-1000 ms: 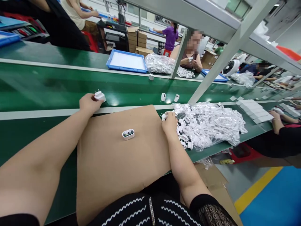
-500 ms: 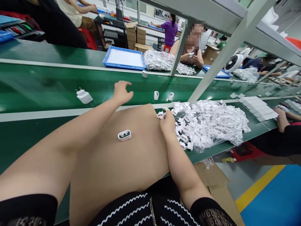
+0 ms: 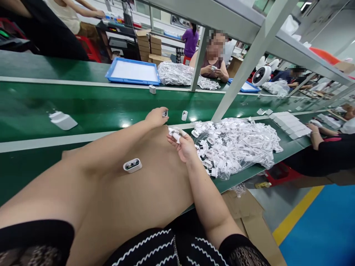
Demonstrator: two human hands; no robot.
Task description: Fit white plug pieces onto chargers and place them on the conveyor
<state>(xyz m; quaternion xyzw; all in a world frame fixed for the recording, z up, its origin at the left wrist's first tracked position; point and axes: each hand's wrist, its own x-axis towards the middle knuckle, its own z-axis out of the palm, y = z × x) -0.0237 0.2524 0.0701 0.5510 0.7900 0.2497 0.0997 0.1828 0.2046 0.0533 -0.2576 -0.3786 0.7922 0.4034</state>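
Note:
My left hand (image 3: 155,117) reaches over the green belt (image 3: 107,111), its fingers closed on a white charger housing (image 3: 165,113). My right hand (image 3: 185,147) holds several small white plastic plug parts (image 3: 174,134) at the edge of the cardboard sheet (image 3: 161,177). An open oval charger housing (image 3: 135,168) with dark parts inside lies on the cardboard. Another open housing (image 3: 184,115) rests on the belt, right of my left hand. To the left on the belt lies a white plug charger (image 3: 64,121) with two pins.
A clear bag of white plug parts (image 3: 238,147) lies right of my right hand. Across the belt are a blue tray (image 3: 133,82) and a small charger (image 3: 152,89). A slanted metal post (image 3: 241,74) rises beyond the bag. Co-workers sit across and to the right.
My left hand has moved right and closed on a charger housing from the belt. The items on the belt have shifted left. My right hand has turned, showing its plug parts more fully.

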